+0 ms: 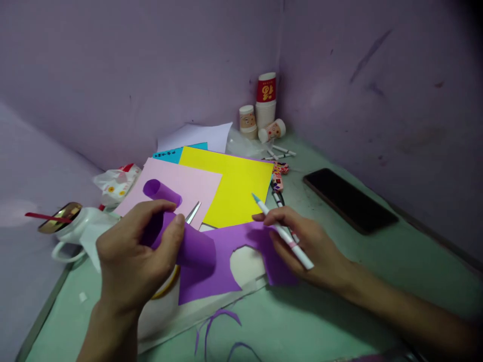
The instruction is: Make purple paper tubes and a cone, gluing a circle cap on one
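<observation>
My left hand (139, 256) is closed round a rolled purple paper tube (198, 249), thumb on its near side. Between the fingers of my right hand (302, 241) is a white marker (285, 236), its blue-green tip pointing up and left. Under both hands lies a purple paper sheet (211, 281) with a rounded hole cut in it. A second purple paper tube (166, 191) rests on pink paper (188, 176) behind my left hand. Scissors blades (193, 212) poke out beside that hand, their handles hidden. Yellow paper (230, 181) lies beyond the marker tip.
A dark phone (349, 201) lies on the right. Paper cups (266, 100) stand in the back corner near loose markers (283, 151). At left are a white mug (75, 234) and a plastic packet (118, 183). Purple paper strips (222, 314) curl at the front. Walls enclose the table.
</observation>
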Action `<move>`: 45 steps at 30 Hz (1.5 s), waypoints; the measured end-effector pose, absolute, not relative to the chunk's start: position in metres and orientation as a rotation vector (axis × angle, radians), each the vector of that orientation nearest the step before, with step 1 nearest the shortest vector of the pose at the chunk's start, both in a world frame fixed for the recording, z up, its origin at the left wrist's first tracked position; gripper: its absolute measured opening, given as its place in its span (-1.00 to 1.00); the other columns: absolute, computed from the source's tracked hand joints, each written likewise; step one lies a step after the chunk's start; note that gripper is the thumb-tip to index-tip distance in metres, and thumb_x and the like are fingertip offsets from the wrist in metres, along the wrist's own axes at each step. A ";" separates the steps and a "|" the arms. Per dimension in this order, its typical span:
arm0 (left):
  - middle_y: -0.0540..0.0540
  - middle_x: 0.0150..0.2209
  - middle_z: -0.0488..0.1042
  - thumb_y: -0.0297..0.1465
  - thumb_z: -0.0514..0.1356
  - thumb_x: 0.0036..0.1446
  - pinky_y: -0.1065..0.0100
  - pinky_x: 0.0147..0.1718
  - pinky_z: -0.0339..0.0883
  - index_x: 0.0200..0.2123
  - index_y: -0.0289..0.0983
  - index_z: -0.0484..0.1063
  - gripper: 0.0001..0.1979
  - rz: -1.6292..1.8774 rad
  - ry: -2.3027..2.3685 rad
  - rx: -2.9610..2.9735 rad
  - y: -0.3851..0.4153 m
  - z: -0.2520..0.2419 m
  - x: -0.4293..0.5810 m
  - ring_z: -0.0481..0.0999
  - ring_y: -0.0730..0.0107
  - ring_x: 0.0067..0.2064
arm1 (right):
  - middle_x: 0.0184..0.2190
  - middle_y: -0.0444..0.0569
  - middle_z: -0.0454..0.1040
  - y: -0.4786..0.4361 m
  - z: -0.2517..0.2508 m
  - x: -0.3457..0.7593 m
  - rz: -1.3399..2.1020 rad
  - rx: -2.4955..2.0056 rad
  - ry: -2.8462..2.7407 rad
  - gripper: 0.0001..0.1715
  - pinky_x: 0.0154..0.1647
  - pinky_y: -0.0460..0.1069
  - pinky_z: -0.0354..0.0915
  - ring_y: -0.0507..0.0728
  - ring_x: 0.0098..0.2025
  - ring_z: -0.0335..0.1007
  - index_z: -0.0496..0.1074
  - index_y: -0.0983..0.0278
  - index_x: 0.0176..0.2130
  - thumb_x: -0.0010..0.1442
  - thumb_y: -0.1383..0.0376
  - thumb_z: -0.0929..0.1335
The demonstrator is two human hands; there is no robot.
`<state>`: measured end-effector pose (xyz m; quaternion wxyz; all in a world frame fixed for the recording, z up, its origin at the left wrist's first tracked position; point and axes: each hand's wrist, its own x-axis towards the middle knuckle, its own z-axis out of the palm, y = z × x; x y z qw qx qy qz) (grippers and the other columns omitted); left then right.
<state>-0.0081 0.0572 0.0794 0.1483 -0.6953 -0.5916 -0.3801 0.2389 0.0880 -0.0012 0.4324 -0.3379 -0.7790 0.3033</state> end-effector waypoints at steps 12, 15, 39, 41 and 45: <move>-0.03 -0.23 0.51 -0.43 0.22 0.04 0.45 -0.30 0.35 -0.20 -0.25 0.43 -0.79 -0.884 -1.593 -2.185 0.016 0.069 0.015 0.50 0.45 -0.26 | -0.15 0.06 0.47 0.084 -0.017 0.209 0.866 -0.714 -2.173 -0.55 -0.11 0.10 0.35 0.19 -0.11 0.40 0.26 0.24 -0.11 -0.03 0.52 0.30; -0.07 -0.23 0.51 -0.40 0.21 0.06 0.44 -0.36 0.33 -0.20 -0.26 0.43 -0.81 -0.807 -1.574 -2.204 0.016 0.063 0.018 0.51 0.43 -0.27 | -0.13 0.04 0.47 0.088 -0.023 0.208 0.871 -0.738 -2.208 -0.48 -0.11 0.11 0.34 0.20 -0.10 0.39 0.25 0.21 -0.08 -0.06 0.54 0.30; -0.17 -0.20 0.46 -0.54 0.19 0.03 0.40 -0.22 0.41 -0.15 -0.36 0.39 -0.75 -0.844 -1.338 -2.301 0.020 0.056 0.023 0.46 0.37 -0.16 | -0.07 0.16 0.39 0.169 -0.008 0.202 0.421 -1.373 -1.853 -0.39 -0.18 0.13 0.30 0.29 -0.14 0.39 0.14 0.23 0.01 -0.06 0.46 0.31; -0.19 -0.19 0.46 -0.54 0.19 0.03 0.39 -0.22 0.39 -0.15 -0.37 0.39 -0.75 -0.865 -1.337 -2.298 0.020 0.055 0.024 0.46 0.37 -0.16 | -0.12 0.13 0.41 0.173 -0.010 0.199 0.497 -1.409 -1.734 -0.36 -0.18 0.14 0.31 0.27 -0.18 0.41 0.14 0.23 0.00 -0.10 0.47 0.32; -0.17 -0.21 0.47 -0.51 0.19 0.04 0.37 -0.26 0.37 -0.18 -0.34 0.41 -0.78 -0.970 -1.368 -2.233 0.020 0.050 0.028 0.46 0.37 -0.21 | -0.15 0.07 0.43 0.185 -0.016 0.189 0.650 -1.447 -1.473 -0.32 -0.15 0.18 0.34 0.26 -0.19 0.44 0.14 0.20 0.00 -0.15 0.45 0.34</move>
